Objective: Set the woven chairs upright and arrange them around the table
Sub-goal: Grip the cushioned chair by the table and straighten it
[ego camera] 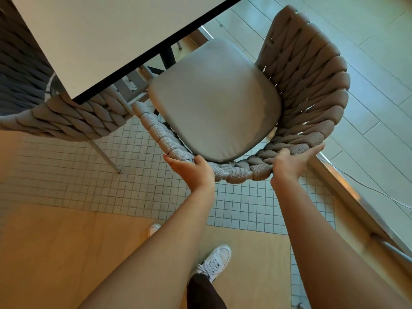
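Woven chair (307, 85) upright on its legs, seat tucked partly under the corner of the table (93, 34), backrest rim turned away from the table toward the camera. Grey seat cushion (214, 99) lying flat within the woven shell. Left hand (191, 169) closed around the backrest rim, fingers curled over the weave. Right hand (289, 161) closed on the same rim further along, thumb stretched out along the top edge. Second woven chair (66, 117) also upright, just beside the first, at the adjoining side of the table, its back near the table edge. White sneaker (215, 262) on wooden floor, well back from the table
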### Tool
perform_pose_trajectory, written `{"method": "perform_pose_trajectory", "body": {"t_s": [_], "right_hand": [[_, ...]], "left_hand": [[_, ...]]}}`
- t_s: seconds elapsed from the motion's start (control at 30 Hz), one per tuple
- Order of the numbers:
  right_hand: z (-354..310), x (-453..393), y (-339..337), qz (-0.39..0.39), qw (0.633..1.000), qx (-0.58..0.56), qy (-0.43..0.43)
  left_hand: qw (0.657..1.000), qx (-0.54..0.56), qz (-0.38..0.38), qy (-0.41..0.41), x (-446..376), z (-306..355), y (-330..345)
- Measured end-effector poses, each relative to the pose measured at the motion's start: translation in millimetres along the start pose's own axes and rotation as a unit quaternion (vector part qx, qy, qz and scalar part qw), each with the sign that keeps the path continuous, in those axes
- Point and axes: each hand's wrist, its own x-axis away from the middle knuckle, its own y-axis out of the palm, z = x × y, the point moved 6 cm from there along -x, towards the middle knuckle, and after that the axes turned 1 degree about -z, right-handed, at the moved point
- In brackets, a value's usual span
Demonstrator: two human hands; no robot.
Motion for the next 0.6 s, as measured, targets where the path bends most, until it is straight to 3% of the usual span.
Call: {"method": "perform_pose_trajectory", "body": {"t_s": [0.13, 0.27, 0.4, 0.5, 0.6], "right_hand": [[-2.9, 3.5, 0.5, 0.005, 1.000, 0.013, -0.017], [-7.9, 9.2, 0.8, 0.009, 0.999, 0.022, -0.030], [-10.0, 21.9, 1.8, -0.014, 0.998, 0.033, -0.052], [-11.0, 38.6, 1.4, -0.040, 0.990, 0.102, -0.090], [-6.5, 59.9, 3.5, -0.083, 0.954, 0.243, -0.155]], "left_hand": [[0.989, -0.132, -0.017, 0.059, 3.4, 7.4, -2.1], [0.945, -0.277, -0.027, 0.170, 8.7, 17.1, -7.2], [0.910, -0.342, -0.088, 0.219, 10.7, 13.6, -9.9], [0.876, -0.391, -0.132, 0.250, 14.8, 10.8, -11.6], [0.819, -0.451, -0.176, 0.308, 22.4, 10.7, -14.0]]}}
